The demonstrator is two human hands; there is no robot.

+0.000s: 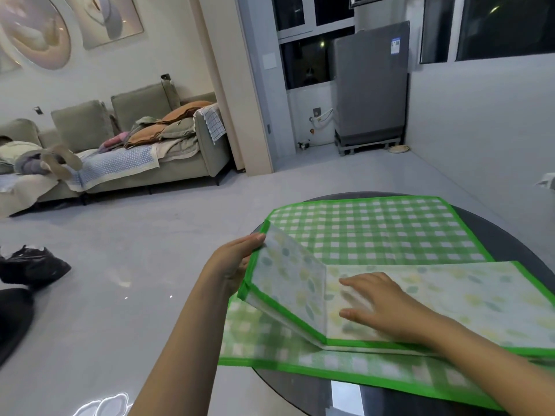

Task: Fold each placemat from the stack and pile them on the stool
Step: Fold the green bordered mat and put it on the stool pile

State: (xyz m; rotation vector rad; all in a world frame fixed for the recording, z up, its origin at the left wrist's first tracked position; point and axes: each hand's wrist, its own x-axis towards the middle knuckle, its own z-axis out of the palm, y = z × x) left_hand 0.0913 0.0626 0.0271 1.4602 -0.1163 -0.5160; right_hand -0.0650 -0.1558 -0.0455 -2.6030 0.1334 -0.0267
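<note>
On the bench (510,235) our left hand (237,259) pinches the top placemat's (450,292) lifted end while our right (381,304) presses flat; it seems light, limp, best held by its hem.

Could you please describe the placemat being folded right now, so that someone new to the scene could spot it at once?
Find the round dark table at lower right. On the green checked placemat spread there lies the folded placemat, green-edged like it but showing a pale leaf print, its left end lifted by the left hand while the right hand presses it flat.
</note>
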